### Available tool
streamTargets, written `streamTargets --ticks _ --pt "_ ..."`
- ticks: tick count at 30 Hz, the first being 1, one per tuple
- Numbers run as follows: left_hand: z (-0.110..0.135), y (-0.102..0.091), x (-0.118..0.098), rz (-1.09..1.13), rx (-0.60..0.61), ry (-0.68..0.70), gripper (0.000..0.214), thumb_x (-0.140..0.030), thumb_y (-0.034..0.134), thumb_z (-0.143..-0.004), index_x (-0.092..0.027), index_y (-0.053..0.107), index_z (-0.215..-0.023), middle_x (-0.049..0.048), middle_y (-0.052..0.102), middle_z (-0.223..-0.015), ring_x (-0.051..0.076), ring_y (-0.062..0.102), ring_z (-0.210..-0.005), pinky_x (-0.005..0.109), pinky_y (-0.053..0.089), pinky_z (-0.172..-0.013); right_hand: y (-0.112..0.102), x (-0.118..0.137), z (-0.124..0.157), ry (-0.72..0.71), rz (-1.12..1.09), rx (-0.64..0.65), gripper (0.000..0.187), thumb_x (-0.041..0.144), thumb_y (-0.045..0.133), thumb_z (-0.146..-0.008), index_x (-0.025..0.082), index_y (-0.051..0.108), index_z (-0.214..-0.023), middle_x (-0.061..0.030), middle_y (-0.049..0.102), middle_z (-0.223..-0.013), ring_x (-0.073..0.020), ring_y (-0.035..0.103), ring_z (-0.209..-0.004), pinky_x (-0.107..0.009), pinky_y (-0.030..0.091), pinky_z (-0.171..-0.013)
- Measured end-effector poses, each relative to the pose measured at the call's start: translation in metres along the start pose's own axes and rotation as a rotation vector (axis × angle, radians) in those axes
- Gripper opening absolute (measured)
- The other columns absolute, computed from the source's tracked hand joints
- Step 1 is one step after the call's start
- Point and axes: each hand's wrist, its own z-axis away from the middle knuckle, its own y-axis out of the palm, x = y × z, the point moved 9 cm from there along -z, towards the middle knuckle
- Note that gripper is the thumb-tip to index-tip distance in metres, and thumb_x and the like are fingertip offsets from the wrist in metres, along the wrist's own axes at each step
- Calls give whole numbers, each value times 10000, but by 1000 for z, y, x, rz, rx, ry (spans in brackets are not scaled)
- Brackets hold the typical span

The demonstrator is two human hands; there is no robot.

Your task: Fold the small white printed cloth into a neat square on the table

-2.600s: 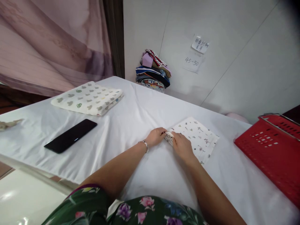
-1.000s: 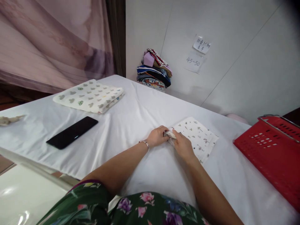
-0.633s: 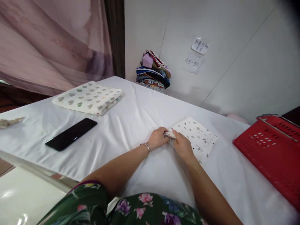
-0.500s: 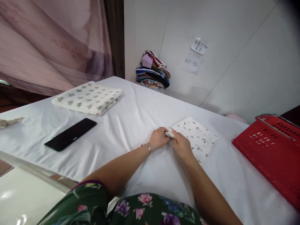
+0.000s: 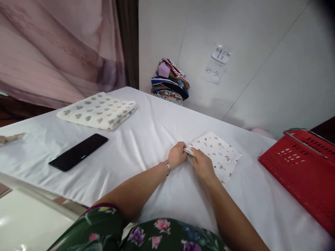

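A folded white cloth (image 5: 218, 151) with small plant prints lies on the white-covered table. My left hand (image 5: 177, 154) is closed around the cloth's near left corner, and a bracelet circles that wrist. Right beside it, my right hand (image 5: 202, 164) pinches the same gathered edge between thumb and fingers. The edge is lifted a little between both hands, while the far part of the cloth rests flat. My fingers hide part of the gripped layers.
A black phone (image 5: 78, 152) lies left on the white tablecloth (image 5: 154, 129). Behind it is a folded cloth with grey mushroom-like prints (image 5: 96, 109). A red basket (image 5: 300, 167) stands at the right. Folded fabrics (image 5: 170, 82) are stacked by the wall beyond the table.
Both hands keep hold of the cloth's corner. The gripped edge now looks flatter and more stretched between them, and the view has shifted slightly.
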Motion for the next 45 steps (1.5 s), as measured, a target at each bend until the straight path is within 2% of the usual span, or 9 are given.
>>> streamTargets --ticks 4,8,13,16,24,29,37,43,45 --pt "0 1 -2 0 3 25 240 -81 459 -671 -197 500 -876 29 583 -905 154 548 -803 249 424 -706 3 11 2 -15 50 65 469 82 388 -793 209 445 -1241 -54 564 -1127 -183 502 -997 -264 390 -777" --pt "-2 -1 0 14 -3 13 224 -72 453 -675 -184 514 -859 37 593 -885 152 554 -816 244 424 -732 3 23 3 -18 109 97 465 121 416 -802 203 419 -1260 -73 557 -1096 -210 485 -966 -287 390 -753" --pt "-1 -10 6 -53 -42 -37 142 -187 478 -736 -197 524 -871 29 610 -864 158 568 -794 248 419 -698 1 24 2 8 108 83 447 96 366 -826 184 414 -1262 -85 551 -1094 -211 481 -954 -302 385 -781" --pt "0 -12 5 -155 -48 -53 180 -252 517 -729 -188 532 -896 50 618 -872 184 573 -832 264 414 -709 2 23 1 24 110 80 451 111 385 -828 189 398 -1272 -89 553 -1083 -217 483 -945 -311 388 -768" --pt "-5 -6 5 -216 60 -72 178 -191 465 -743 -193 530 -909 52 643 -850 183 592 -799 258 403 -675 5 22 1 -2 118 68 473 88 414 -800 211 411 -1256 -84 548 -1076 -216 480 -949 -308 384 -747" --pt "-6 -7 5 -227 99 -64 190 -176 443 -741 -208 509 -917 41 643 -864 184 593 -789 255 395 -641 1 13 18 -26 131 85 528 75 426 -786 206 370 -1294 -86 550 -1089 -214 491 -936 -311 383 -733" --pt "-2 -11 -5 -331 100 99 217 -154 429 -752 -207 519 -942 37 626 -883 187 580 -835 268 413 -693 -7 2 60 -69 162 19 534 68 407 -813 184 332 -1328 -114 519 -1184 -235 458 -1038 -364 391 -802" --pt "2 -15 -22 -355 0 387 360 -71 422 -718 -201 508 -1042 53 563 -1076 200 522 -978 297 405 -832 -7 -6 81 -78 155 -1 577 37 404 -786 174 330 -1341 -119 484 -1272 -248 432 -1125 -389 387 -857" --pt "-2 -14 -17 -295 15 352 326 -67 410 -718 -216 531 -981 32 568 -1052 187 537 -947 285 417 -810 -5 -9 88 -84 153 -3 591 35 400 -781 164 319 -1351 -120 460 -1310 -249 408 -1171 -405 374 -893"
